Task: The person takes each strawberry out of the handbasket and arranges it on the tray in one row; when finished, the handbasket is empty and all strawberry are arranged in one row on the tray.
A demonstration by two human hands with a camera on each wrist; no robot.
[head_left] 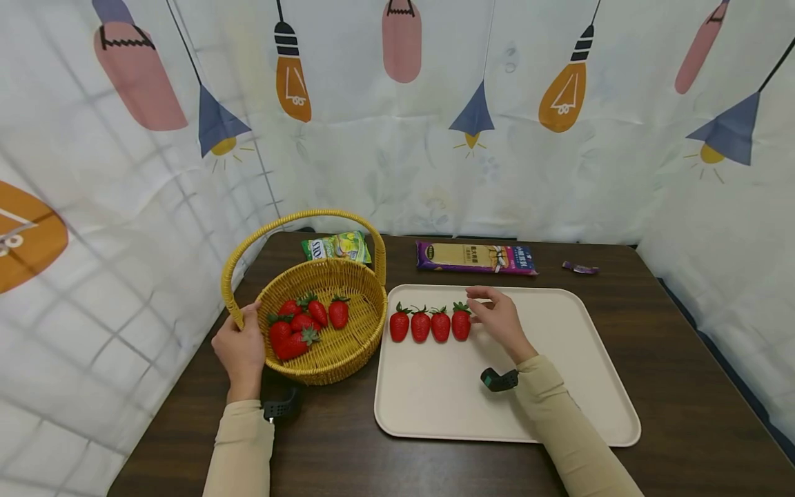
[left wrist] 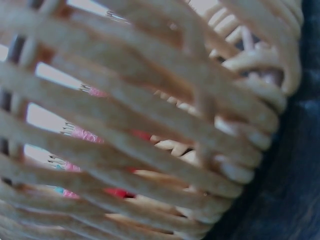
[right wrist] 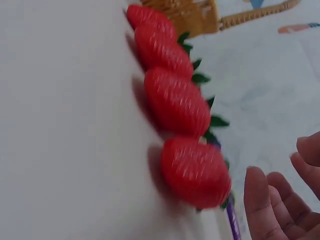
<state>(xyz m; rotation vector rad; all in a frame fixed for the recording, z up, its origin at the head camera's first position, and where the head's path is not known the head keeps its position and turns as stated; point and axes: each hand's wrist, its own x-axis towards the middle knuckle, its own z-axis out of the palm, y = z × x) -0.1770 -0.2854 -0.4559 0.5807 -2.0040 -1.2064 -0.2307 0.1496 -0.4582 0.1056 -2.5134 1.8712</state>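
Note:
A yellow wicker basket [head_left: 335, 362] stands on the left of the table, with several red strawberries [head_left: 297, 324] inside. My left hand [head_left: 242, 348] grips it at the left rim, by the foot of its handle. In the left wrist view the basket's weave [left wrist: 150, 110] fills most of the picture. On the beige tray [head_left: 447, 400], several strawberries [head_left: 419, 326] lie in a row, leaves pointing away from me. By the rightmost strawberry [right wrist: 195, 172] is my right hand [head_left: 499, 321], its thumb and fingers [right wrist: 257, 200] apart with nothing between them.
Behind the basket lies a green snack bag [head_left: 338, 247]. A long purple and yellow packet [head_left: 475, 257] lies beyond the tray, with a small purple wrapped sweet [head_left: 580, 268] to its right. A patterned white curtain [head_left: 385, 159] hangs behind the dark table [head_left: 335, 442].

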